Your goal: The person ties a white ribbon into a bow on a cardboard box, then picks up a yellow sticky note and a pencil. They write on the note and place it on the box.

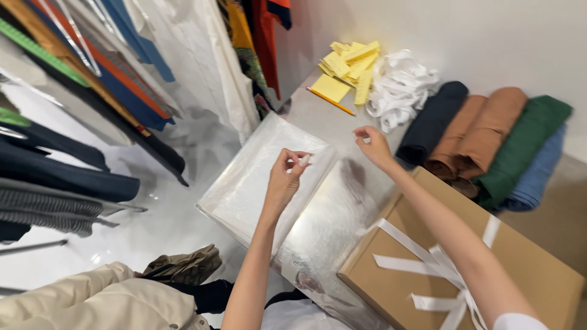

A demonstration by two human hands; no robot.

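Clear plastic is lying flat on the steel-grey desk [330, 220]: a transparent bag [263, 177] with something white inside, sitting near the desk's left edge. Above it, the left hand [286, 177] is hovering with its fingers [295, 160] pinched together on a small white strip [304, 160], too small to make out further. The right hand [372, 145] is reaching out a little farther along the desk, with its fingers curled nearly closed; whether anything is sitting between them, I cannot tell.

Just beside the right forearm, a brown cardboard box [532, 269] tied with a white ribbon [428, 263] is resting on the desk's near right corner. Against the wall, rolled fabrics [489, 134] in navy, tan, green and blue are lying side by side. Near them, a heap of white ribbon pieces [400, 88] is touching a pile of yellow paper slips [348, 70], and a yellow pencil [330, 101] is lying just in front of the slips. To the left, clothes [73, 122] are hanging on a rack over the pale floor, and a beige garment [92, 299] is lying at the bottom edge.
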